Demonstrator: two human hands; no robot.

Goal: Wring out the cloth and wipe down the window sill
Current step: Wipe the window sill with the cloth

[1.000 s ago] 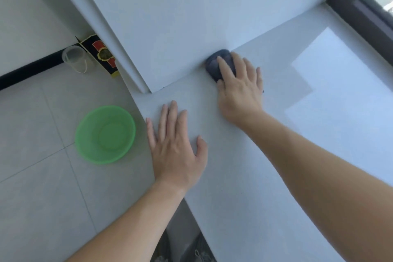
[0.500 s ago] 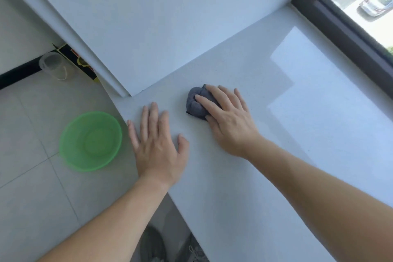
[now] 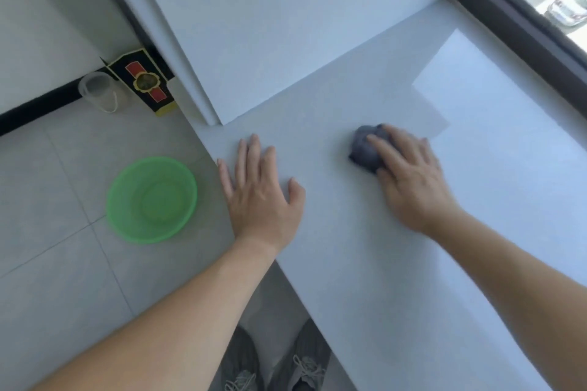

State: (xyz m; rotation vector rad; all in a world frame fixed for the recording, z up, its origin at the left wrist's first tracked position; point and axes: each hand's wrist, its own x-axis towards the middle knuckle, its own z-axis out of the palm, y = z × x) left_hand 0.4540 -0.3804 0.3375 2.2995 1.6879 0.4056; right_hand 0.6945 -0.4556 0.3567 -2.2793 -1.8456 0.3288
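Green basin (image 3: 151, 199) sits empty on floor tiles; left hand (image 3: 262, 197) flat, right (image 3: 409, 178) pressing cloth (image 3: 365, 149).

Bunched dark cloth (image 3: 365, 149) on pale sill (image 3: 365, 257)

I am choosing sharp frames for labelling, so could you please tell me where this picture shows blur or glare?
Head view: the right hand on the dark grey crumpled cloth is motion-blurred; a bright sunlit patch glares on the white window sill; the left hand looks sharp.
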